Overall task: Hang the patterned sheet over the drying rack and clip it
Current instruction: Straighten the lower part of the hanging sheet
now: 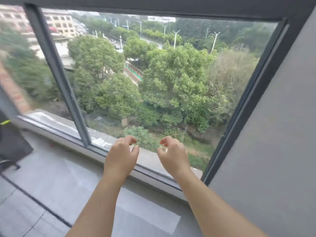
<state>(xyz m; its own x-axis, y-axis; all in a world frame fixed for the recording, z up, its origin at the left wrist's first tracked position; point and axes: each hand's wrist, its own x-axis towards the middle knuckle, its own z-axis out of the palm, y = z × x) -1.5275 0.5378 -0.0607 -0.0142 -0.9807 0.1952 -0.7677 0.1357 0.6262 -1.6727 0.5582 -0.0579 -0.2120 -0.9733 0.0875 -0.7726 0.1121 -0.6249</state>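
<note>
My left hand (121, 156) and right hand (173, 155) are raised in front of the window (171, 74), over its lower edge. They are side by side, near each other but apart. Fingers on both are loosely curled, thumbs clear of the fingertips, nothing held. I cannot tell where the patterned sheet is, or which way it runs. A black object (12, 144) sits left of the window.
</note>
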